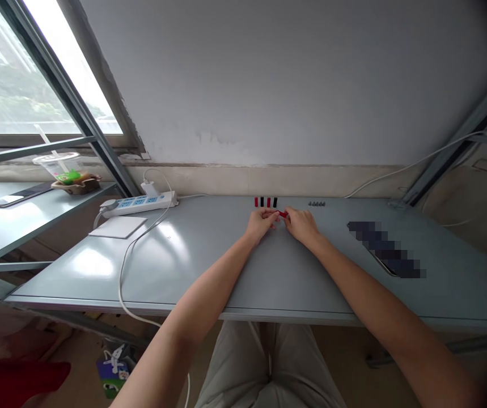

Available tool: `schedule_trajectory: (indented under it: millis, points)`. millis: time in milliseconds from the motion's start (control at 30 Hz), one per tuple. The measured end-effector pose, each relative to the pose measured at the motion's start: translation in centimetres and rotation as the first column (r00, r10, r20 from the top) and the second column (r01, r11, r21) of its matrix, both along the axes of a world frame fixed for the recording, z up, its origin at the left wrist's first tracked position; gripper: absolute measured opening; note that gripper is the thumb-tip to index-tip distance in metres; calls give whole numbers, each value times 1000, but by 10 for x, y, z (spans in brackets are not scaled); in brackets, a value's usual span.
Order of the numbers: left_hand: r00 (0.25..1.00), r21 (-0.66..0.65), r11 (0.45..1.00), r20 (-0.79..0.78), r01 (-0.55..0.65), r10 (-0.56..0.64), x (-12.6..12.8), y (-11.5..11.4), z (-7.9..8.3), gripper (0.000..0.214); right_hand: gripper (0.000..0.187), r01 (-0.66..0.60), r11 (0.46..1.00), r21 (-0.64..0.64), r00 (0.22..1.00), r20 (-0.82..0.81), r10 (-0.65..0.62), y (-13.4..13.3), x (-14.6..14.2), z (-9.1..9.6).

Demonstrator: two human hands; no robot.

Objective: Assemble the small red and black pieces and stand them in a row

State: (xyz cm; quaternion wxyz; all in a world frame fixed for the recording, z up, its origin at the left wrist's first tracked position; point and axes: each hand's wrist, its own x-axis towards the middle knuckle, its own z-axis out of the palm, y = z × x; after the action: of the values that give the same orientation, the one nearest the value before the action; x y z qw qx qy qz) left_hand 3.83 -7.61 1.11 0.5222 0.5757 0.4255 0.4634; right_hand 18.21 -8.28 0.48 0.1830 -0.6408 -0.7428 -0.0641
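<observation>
A small red stick-like piece [283,214] is held just above the grey tabletop, between the fingertips of both hands. My left hand [262,223] pinches its left end, with the fingers curled. On its right end, the fingers of my right hand [301,224] are closed. Just beyond my left hand stands a row of similar short pieces, alternating red [269,202] and black [275,202]. Farther right, near the wall, lies a line of several tiny dark metallic parts [317,204], too small to name.
A white power strip [141,204] with plugs and a flat white square [118,227] are at the left. A white cable [121,277] crosses the desk's front edge [175,307]. A pixelated phone-like object [385,249] lies at right. A plastic cup [58,164] stands on the neighbouring desk.
</observation>
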Motion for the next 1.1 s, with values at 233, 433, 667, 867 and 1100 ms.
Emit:
schedule_trajectory:
  millis: [233, 433, 667, 867, 1100]
  points:
    - [995, -59, 994, -40, -92, 90, -4, 5, -1, 16, 17, 71, 979, -192, 877, -455, -153, 37, 25, -5]
    - [992, -62, 991, -44, -121, 119, -9, 11, -5, 16, 14, 64, 968, -243, 801, -566, -195, 67, 26, -13]
    - [984, -58, 983, -48, -173, 170, -10, 10, -2, 14, 15, 97, 974, -207, 849, -493, -189, 85, 14, -25]
    - [979, -5, 985, -107, -175, 174, -11, 15, -6, 15, 20, 129, 971, -200, 868, -451, -208, 86, 12, -28]
    - [882, 289, 955, -431, -62, 188, -17, 23, -20, 16, 37, 126, 988, -90, 901, -406, -152, 67, 16, -31]
